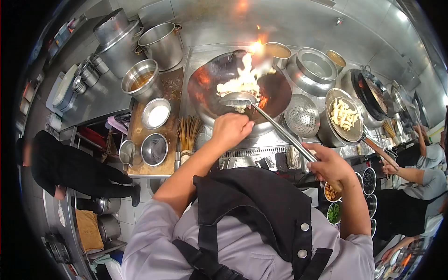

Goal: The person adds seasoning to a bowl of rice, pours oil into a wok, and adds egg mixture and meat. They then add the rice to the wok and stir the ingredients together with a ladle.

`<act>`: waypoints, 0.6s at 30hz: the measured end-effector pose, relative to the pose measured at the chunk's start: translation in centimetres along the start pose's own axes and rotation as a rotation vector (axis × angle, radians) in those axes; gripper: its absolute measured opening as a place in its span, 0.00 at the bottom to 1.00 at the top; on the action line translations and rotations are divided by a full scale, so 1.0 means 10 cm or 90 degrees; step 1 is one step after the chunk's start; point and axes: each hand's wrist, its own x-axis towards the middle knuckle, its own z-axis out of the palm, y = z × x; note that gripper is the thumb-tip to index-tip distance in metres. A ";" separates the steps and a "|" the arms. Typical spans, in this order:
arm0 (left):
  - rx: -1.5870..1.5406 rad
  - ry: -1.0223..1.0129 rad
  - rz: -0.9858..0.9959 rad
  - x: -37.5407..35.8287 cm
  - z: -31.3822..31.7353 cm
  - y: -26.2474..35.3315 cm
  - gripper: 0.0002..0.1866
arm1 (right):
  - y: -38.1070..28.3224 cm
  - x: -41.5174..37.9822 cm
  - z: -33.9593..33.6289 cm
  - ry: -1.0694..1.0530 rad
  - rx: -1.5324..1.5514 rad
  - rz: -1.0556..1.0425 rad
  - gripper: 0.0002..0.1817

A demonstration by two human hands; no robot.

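Note:
My left hand (pixel 231 130) is closed at the near rim of a large dark wok (pixel 203 95), its fingers curled over the edge; the exact grip is partly hidden. In my right hand (pixel 330 164) is the handle end of a long metal ladle (pixel 279 127). The ladle's bowl is inside the wok, against pale pieces of food (pixel 240 86) that look bright in the flare. Flames (pixel 256 45) rise at the wok's far rim. To the right, a perforated strainer (pixel 301 114) lies beside the wok.
Right of the wok, a wire strainer (pixel 361 135) holding pale strips (pixel 344 114) rests on a pot. A bamboo brush (pixel 188 133) stands left, near metal bowls (pixel 154 149) on a board. Co-workers stand at left (pixel 70 161) and right (pixel 401 200).

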 end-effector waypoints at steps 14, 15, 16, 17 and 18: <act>-0.004 0.056 0.037 0.03 0.11 0.02 0.18 | -0.04 0.01 -0.07 0.036 0.020 0.003 0.34; 0.000 0.073 0.027 0.03 0.36 -0.08 0.18 | -0.14 0.05 -0.06 0.049 -0.024 0.021 0.34; 0.004 0.089 0.016 0.00 0.52 -0.13 0.18 | -0.01 0.29 0.02 0.048 -0.023 0.021 0.34; 0.003 0.091 0.014 -0.10 0.52 -0.09 0.18 | 0.25 0.70 0.12 0.104 -0.046 -0.085 0.33; 0.029 0.070 0.013 -0.26 0.49 -0.02 0.17 | 0.38 0.95 0.15 0.158 -0.075 -0.196 0.32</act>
